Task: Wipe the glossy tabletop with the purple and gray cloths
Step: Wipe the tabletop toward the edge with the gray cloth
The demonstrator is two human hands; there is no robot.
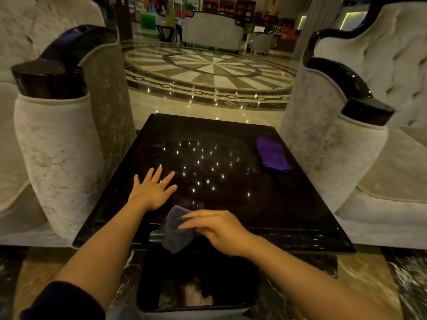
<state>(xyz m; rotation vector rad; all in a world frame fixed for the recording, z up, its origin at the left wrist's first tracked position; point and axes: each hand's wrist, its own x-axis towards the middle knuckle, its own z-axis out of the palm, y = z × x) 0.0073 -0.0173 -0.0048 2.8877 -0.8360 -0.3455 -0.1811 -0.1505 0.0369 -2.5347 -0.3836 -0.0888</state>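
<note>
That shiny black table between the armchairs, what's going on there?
A person is wiping the glossy tabletop. Their right hand presses a gray cloth at the near edge, part of it hanging over the edge. The left hand lies flat and spread on the surface, holding nothing. A purple cloth sits unused near the far right side. A dark bin stands below the near edge.

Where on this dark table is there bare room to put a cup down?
The middle and far left of the tabletop are bare, between the left hand and the purple cloth. The near right corner is bare too. The near edge is crowded: the right hand presses the gray cloth there.
</note>
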